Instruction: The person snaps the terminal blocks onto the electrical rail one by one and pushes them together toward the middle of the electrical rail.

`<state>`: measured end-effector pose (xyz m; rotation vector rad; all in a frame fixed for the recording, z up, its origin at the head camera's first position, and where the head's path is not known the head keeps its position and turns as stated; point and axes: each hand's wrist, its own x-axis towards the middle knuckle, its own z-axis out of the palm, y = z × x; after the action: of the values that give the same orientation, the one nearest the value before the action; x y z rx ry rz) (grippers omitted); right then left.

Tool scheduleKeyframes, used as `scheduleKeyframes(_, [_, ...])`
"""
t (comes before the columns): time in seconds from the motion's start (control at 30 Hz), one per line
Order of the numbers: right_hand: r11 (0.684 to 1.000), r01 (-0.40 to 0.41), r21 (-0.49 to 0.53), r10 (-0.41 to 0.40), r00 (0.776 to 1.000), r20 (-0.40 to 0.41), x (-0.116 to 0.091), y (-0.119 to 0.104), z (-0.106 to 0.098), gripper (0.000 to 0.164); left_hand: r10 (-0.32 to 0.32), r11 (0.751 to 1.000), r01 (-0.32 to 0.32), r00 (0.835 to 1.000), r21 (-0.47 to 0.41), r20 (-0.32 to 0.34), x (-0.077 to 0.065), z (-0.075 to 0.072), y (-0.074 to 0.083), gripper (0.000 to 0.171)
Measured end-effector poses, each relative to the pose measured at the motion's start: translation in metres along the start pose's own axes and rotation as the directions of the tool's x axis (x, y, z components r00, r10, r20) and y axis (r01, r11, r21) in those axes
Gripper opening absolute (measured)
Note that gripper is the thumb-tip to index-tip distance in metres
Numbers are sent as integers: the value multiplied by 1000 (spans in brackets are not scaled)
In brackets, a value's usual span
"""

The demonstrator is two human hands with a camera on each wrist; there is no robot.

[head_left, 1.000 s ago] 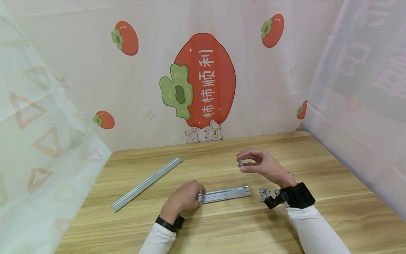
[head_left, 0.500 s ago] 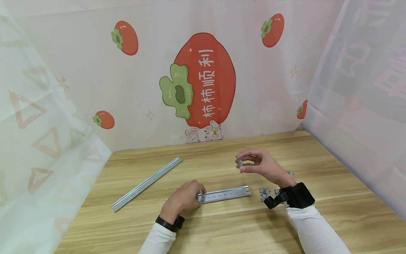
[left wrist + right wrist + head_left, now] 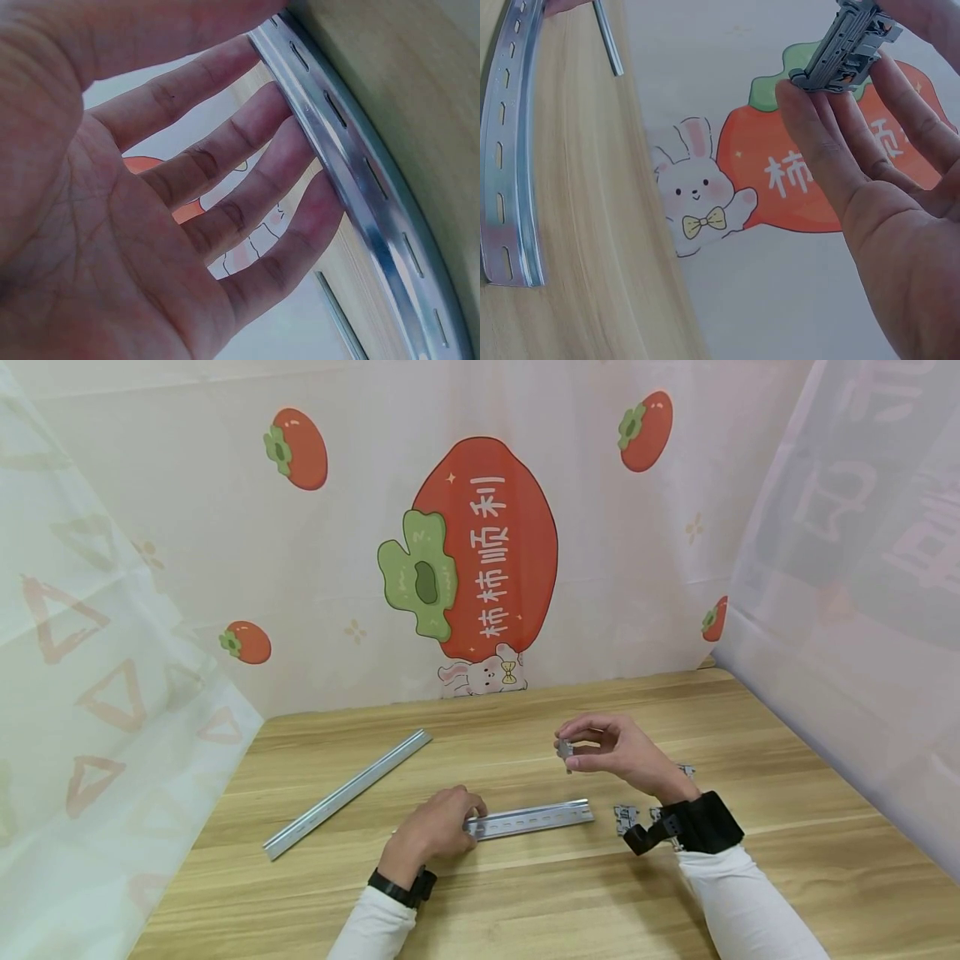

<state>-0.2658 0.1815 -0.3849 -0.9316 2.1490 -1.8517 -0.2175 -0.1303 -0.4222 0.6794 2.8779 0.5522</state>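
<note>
Slotted rail (image 3: 532, 820) = landmark; lies on the wood-look surface (image 3: 525, 910), metal, row of slots along its face, roughly left-to-right from the person's side. L hand (image 3: 438, 822) is at the rail's left end, pinching it: fingers bent, tips on one edge, thumb opp., gaps btwn fingers per L wrist cam. Palm stands off the metal.

R hand (image 3: 626, 756) is up past the rail's far side, near its right end, apart from it. Holds a small grey clip (image 3: 564, 749) in a pinch, thumb one side, fingertips the other, hand only partway closed w/ a gap under the curled fingers. Clip is off the surface, not touching rail; R wrist cam shows it tilted, w/ ridges & notches, small coppery bits inside.

Other rail (image 3: 347, 795): left of & beyond the slotted rail, diagonal, well apart, nobody touching it.

Loose grey part (image 3: 626, 820) just past slotted rail's right end; another grey piece (image 3: 656, 814) next to that, further right, mostly hidden by R wrist gear. Third bit (image 3: 686, 770) further right & a bit beyond, partly covered by R wrist; exact shape can't tell.

Backdrop cloth (image 3: 600, 568) behind rail, w/ big red fruit print (image 3: 525, 552) & rabbit print (image 3: 487, 677).
</note>
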Motion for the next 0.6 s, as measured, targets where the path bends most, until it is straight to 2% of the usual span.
scheduleKeyframes(0.6, [999,26,-26,-26,1000,1,1,1,2,40,5,1000,-6,1000,13,8,0,-1,0,30])
